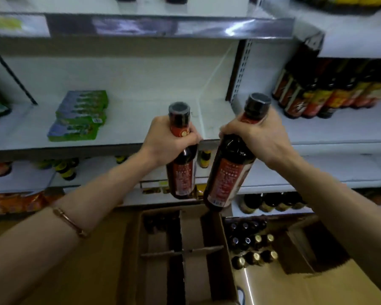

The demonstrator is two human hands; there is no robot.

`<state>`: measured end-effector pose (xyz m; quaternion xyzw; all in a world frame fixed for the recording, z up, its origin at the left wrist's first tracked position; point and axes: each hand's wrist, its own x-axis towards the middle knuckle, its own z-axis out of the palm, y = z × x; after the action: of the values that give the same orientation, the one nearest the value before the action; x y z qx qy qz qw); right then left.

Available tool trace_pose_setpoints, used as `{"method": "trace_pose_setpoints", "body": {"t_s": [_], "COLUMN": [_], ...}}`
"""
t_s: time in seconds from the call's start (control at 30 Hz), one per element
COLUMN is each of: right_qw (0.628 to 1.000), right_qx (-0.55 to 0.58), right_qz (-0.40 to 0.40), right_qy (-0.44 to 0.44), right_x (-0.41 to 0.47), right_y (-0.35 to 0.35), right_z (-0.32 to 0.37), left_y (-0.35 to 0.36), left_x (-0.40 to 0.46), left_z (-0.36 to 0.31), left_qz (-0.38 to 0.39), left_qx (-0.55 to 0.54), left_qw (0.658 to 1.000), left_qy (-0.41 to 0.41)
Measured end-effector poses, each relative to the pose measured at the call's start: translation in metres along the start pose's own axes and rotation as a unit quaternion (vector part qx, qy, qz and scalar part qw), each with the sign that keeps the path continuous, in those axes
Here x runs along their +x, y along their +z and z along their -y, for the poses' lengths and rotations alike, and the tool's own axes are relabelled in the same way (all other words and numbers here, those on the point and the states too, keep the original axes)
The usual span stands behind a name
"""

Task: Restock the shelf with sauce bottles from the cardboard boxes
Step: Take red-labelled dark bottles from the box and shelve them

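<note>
Two dark sauce bottles are up at mid-frame, one per hand. Left hand (pixel 165 137) wraps the neck of the left bottle (pixel 182 170), upright; right hand (pixel 256 134) wraps the neck of the right bottle (pixel 229 172), tilted with its base toward lower centre. Both hang in front of the shelf (pixel 128 128) edge, with bare shelf behind them between the green packs (pixel 79 116) at left and the bottle row (pixel 330 93) at right. Below, the box (pixel 185 256) shows a divider and a few bottles at its far end; a second box (pixel 295 280) to its right holds capped bottles (pixel 251 247).
</note>
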<state>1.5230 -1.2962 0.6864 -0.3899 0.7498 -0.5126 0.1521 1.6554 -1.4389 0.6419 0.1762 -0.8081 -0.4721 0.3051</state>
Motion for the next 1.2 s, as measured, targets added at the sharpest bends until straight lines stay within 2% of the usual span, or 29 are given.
{"method": "trace_pose_setpoints", "body": {"t_s": [0.1, 0.27, 0.53, 0.73, 0.9, 1.2], "right_qw": [0.999, 0.991, 0.971, 0.950, 0.937, 0.913], "right_qx": [-0.014, -0.037, -0.049, -0.057, -0.087, -0.115], "right_qz": [-0.049, -0.129, -0.231, -0.300, -0.327, -0.379], "right_qy": [-0.009, -0.009, 0.034, 0.072, 0.089, 0.102], "right_x": [-0.015, -0.046, -0.103, -0.142, -0.166, -0.229], "right_y": [-0.020, -0.061, -0.162, -0.235, -0.307, -0.460], "right_z": [0.032, 0.070, 0.097, 0.083, 0.057, 0.005], "left_y": [-0.005, 0.014, 0.083, 0.160, 0.246, 0.411], "left_x": [0.015, 0.026, 0.034, 0.040, 0.047, 0.035], "left_z": [-0.041, -0.107, -0.179, -0.220, -0.261, -0.351], "left_qz": [0.059, 0.202, 0.314, 0.370, 0.412, 0.445], "left_qx": [-0.049, -0.062, -0.137, -0.167, -0.167, -0.174], "left_qw": [0.997, 0.975, 0.933, 0.906, 0.886, 0.863], "left_qy": [0.016, 0.064, 0.106, 0.123, 0.133, 0.163]}}
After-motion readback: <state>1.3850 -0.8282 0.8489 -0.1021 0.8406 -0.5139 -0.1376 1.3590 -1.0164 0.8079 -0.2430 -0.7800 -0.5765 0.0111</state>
